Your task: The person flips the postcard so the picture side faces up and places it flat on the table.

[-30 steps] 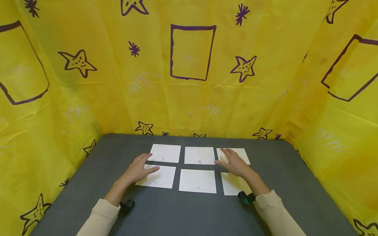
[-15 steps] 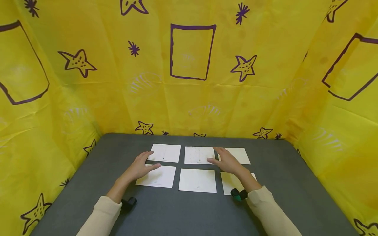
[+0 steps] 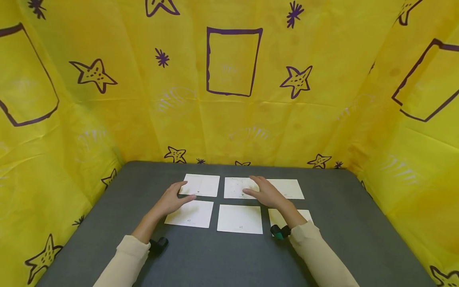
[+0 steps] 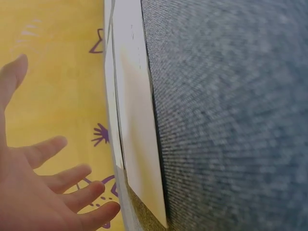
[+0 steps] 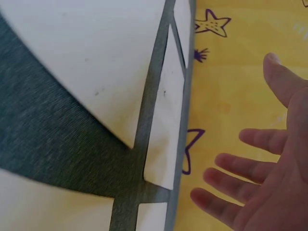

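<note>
Several white paper sheets lie flat on the dark grey table in two rows. My left hand (image 3: 170,201) hovers by the left pair, between the back left sheet (image 3: 201,185) and the front left sheet (image 3: 191,215). Its fingers are spread and hold nothing, as the left wrist view shows too. Over the back middle sheet (image 3: 233,187) and the edge of the back right sheet (image 3: 290,188) is my right hand (image 3: 267,193), fingers apart and nothing in them. The right forearm partly covers the front right sheet (image 3: 277,218). Small faint marks show on the sheets.
The front middle sheet (image 3: 239,219) lies between the two arms on the grey table (image 3: 222,259). Yellow cloth walls (image 3: 229,115) with purple starfish drawings enclose the table at the back and both sides. A dark band sits at each wrist.
My right hand has moved left, from over the back right sheet toward the back middle one. The left hand has shifted only slightly up and right. The sheets lie as before.
</note>
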A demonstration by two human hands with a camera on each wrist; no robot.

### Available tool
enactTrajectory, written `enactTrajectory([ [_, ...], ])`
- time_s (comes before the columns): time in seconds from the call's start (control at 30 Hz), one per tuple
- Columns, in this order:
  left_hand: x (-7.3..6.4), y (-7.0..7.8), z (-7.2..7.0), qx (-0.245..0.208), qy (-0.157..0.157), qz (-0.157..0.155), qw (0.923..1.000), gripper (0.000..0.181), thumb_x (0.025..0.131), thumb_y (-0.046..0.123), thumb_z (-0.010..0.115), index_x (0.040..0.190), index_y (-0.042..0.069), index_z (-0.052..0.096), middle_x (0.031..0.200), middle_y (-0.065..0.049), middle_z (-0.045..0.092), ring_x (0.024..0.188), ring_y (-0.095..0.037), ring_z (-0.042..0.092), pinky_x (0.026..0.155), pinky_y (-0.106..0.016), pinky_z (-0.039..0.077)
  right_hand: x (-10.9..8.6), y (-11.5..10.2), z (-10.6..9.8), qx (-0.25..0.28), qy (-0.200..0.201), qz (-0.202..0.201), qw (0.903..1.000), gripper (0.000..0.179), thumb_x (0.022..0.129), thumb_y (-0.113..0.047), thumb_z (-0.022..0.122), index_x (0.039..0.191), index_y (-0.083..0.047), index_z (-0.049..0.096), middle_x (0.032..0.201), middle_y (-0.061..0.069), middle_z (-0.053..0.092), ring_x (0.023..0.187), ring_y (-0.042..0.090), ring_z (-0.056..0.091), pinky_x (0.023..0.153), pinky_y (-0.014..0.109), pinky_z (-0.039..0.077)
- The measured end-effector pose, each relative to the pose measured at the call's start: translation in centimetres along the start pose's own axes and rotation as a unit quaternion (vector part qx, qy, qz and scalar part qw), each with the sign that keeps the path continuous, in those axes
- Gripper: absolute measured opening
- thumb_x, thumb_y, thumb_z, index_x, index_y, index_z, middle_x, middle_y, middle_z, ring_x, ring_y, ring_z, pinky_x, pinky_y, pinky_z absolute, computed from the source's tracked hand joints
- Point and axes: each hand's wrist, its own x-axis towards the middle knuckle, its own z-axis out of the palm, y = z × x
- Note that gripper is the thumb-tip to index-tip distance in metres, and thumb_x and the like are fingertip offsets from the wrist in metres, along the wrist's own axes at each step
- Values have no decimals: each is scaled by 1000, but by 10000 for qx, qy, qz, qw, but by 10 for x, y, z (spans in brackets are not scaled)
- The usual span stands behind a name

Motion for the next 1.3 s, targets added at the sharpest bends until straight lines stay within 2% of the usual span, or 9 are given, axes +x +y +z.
enactTrajectory([
  [0.17,4,1,1,-16,80,-106,9999,84,88,54,64,148,2,36,152,-28,33,140,-46,31,112,-62,28,8,-6,2,130,-11,21,9999,75,93,-52,58,149,-6,38,152,18,40,141,38,36,113,58,31],
  [0.4,9,4,2,-81,55,-306,9995,84,88,54,63,148,2,36,152,-28,32,140,-46,30,113,-62,27,17,-13,9,295,-140,-59,9994,73,94,-52,56,148,-6,38,153,17,40,144,41,29,113,62,27],
  [0.63,11,4,2,-108,69,-375,9992,80,90,50,62,148,1,35,152,-28,32,140,-47,30,112,-63,27,23,-21,13,369,-215,-152,9990,67,95,-42,59,147,-4,40,150,18,43,141,39,35,112,58,31],
  [1.07,20,2,2,-236,-19,-642,9977,77,91,49,60,147,1,37,151,-30,33,139,-48,31,111,-62,29,45,-43,26,159,-427,-273,9986,64,97,-42,56,145,-2,42,149,17,46,143,37,34,115,53,30],
  [1.3,26,5,-1,-174,-29,-719,9973,77,93,48,59,147,-1,35,151,-31,32,139,-48,30,112,-62,29,55,-52,33,256,-473,-321,9980,63,97,-41,57,144,-1,43,142,21,51,134,38,45,110,52,37],
])
